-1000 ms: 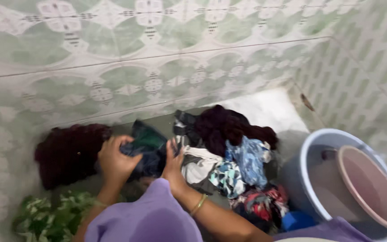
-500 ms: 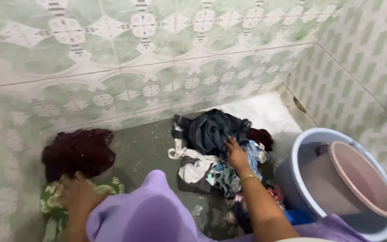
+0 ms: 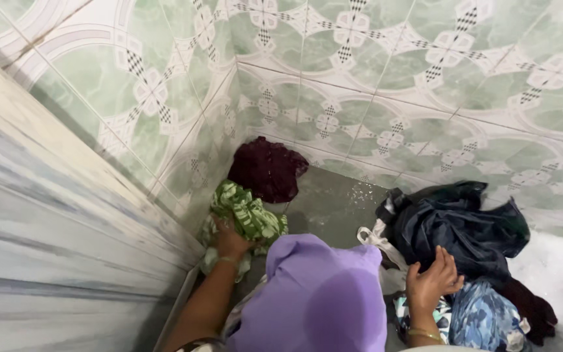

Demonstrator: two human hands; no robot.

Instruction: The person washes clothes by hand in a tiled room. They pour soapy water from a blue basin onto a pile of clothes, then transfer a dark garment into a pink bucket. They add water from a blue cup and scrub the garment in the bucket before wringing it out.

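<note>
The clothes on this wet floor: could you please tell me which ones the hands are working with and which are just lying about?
In hand:
left hand on the green patterned cloth
right hand at the dark navy garment

Lying about:
maroon cloth in the corner
blue patterned cloth

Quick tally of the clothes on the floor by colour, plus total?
Dark maroon cloth heap: 1
Green-and-white patterned cloth, under the left hand: 1
Dark navy garment, by the right hand: 1
Blue patterned garment: 1
White cloth strip: 1
Total: 5 told apart; the right pile may hide more.
</note>
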